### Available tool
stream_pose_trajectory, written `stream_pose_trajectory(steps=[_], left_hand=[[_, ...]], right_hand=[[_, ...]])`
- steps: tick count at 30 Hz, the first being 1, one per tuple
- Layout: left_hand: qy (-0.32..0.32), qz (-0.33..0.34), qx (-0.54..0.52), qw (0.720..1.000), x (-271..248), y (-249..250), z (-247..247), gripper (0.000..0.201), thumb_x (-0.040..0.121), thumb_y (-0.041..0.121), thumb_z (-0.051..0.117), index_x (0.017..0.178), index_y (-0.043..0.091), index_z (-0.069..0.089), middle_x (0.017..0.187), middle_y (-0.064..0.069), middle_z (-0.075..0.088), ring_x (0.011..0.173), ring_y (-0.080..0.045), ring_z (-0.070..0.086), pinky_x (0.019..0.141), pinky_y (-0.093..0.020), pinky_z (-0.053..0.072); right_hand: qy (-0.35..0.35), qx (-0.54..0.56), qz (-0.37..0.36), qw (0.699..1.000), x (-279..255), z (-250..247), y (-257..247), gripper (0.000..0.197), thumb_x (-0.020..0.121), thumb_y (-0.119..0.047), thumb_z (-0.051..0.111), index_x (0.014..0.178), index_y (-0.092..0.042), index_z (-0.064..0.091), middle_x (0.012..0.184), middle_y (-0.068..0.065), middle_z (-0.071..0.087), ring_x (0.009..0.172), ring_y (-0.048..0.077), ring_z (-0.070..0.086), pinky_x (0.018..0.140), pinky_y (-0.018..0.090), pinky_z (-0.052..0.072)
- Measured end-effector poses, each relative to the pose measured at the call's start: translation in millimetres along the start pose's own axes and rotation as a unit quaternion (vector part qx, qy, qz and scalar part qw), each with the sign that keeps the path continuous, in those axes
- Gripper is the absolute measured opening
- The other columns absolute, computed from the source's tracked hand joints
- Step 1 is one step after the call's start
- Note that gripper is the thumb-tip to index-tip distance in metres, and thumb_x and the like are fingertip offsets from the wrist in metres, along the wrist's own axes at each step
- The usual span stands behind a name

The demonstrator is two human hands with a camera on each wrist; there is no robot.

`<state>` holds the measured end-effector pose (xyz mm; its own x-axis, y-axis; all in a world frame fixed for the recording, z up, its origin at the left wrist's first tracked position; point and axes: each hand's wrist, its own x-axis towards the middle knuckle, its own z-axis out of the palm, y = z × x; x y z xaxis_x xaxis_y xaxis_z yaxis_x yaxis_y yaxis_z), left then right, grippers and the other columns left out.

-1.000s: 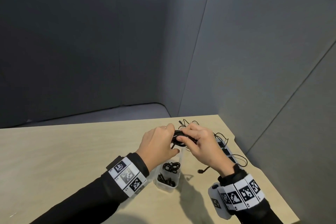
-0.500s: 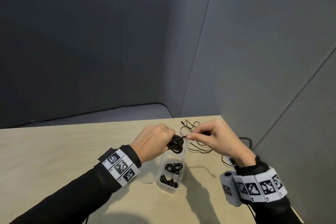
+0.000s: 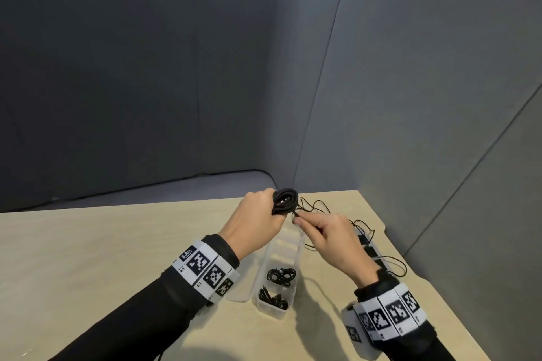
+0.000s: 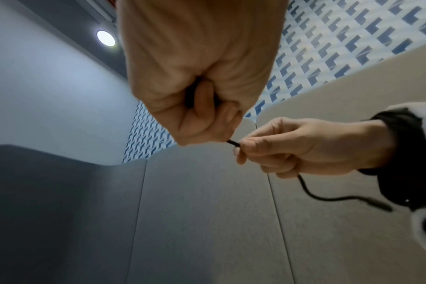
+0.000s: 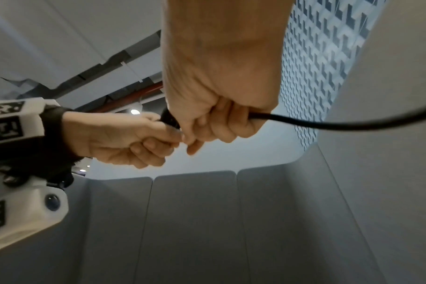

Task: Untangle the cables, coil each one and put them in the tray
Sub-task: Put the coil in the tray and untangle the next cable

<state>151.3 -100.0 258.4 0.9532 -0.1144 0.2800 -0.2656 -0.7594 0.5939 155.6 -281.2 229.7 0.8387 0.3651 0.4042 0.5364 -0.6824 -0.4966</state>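
My left hand [image 3: 258,218] grips a coil of black cable [image 3: 285,201] held up above the far end of the clear tray [image 3: 265,261]. My right hand [image 3: 328,233] pinches the loose end of that same cable [image 4: 234,143] right beside the coil, with the tail [image 5: 328,124] trailing out past its curled fingers. Two of the tray's near compartments hold coiled black cables [image 3: 281,276]. A thin tangled black cable [image 3: 318,205] lies on the table beyond my right hand.
The tray stands on a light wooden table [image 3: 102,258] whose right edge runs close to grey padded booth walls [image 3: 425,126]. A white power strip [image 3: 371,252] with black sockets lies along the right edge, with thin cable looped over it.
The left hand has lifted the coil higher and further from me. The right hand drew out along the cable, then came back close to the coil, pinching the end.
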Motion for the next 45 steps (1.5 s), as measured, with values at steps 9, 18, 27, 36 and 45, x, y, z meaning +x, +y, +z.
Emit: stream_pose_trajectory(steps=[9, 18, 27, 36, 45], left_hand=[[-0.040, -0.060, 0.159, 0.985, 5, -8, 15, 0.010, 0.089, 0.013, 0.050, 0.097, 0.007, 0.049, 0.094, -0.016, 0.065, 0.085, -0.035, 0.062, 0.060, -0.032, 0.038], [-0.109, 0.097, 0.232, 0.962, -17, 15, 27, 0.021, 0.090, 0.011, 0.042, 0.108, 0.005, 0.052, 0.099, -0.017, 0.062, 0.091, -0.036, 0.059, 0.067, -0.035, 0.036], [0.036, 0.085, -0.071, 0.993, -21, 15, 20, 0.009, 0.083, 0.012, 0.063, 0.089, 0.012, 0.056, 0.071, -0.006, 0.063, 0.064, -0.023, 0.057, 0.055, -0.024, 0.035], [0.039, -0.020, 0.039, 0.998, -1, -6, 17, 0.004, 0.087, 0.010, 0.051, 0.089, 0.009, 0.048, 0.081, -0.017, 0.063, 0.073, -0.036, 0.060, 0.055, -0.031, 0.037], [-0.079, 0.038, 0.206, 0.975, -8, -1, 32, 0.015, 0.086, 0.006, 0.045, 0.101, 0.006, 0.045, 0.097, -0.018, 0.064, 0.090, -0.038, 0.061, 0.065, -0.036, 0.038]], right_hand=[[-0.092, -0.255, -0.135, 0.953, -24, -16, -42, 0.005, 0.085, -0.025, 0.052, 0.080, -0.025, 0.054, 0.067, -0.008, 0.065, 0.055, 0.019, 0.059, 0.041, 0.025, 0.024], [0.055, -0.203, -0.238, 0.948, 16, -56, -46, 0.029, 0.090, -0.043, 0.053, 0.070, -0.027, 0.068, 0.061, -0.009, 0.062, 0.057, 0.008, 0.058, 0.045, 0.026, 0.037], [0.114, 0.257, 0.025, 0.959, 22, -22, -3, 0.007, 0.074, -0.033, 0.072, 0.070, -0.031, 0.077, 0.069, -0.007, 0.074, 0.068, 0.004, 0.065, 0.066, 0.025, 0.052], [-0.025, -0.070, -0.014, 0.997, -20, -2, -5, 0.033, 0.097, -0.044, 0.040, 0.101, -0.024, 0.065, 0.074, -0.004, 0.069, 0.067, 0.023, 0.061, 0.061, 0.036, 0.049], [0.009, -0.280, -0.168, 0.945, -13, -34, -57, 0.031, 0.086, -0.029, 0.049, 0.056, -0.020, 0.047, 0.044, -0.001, 0.048, 0.039, 0.025, 0.036, 0.040, 0.023, 0.009]])
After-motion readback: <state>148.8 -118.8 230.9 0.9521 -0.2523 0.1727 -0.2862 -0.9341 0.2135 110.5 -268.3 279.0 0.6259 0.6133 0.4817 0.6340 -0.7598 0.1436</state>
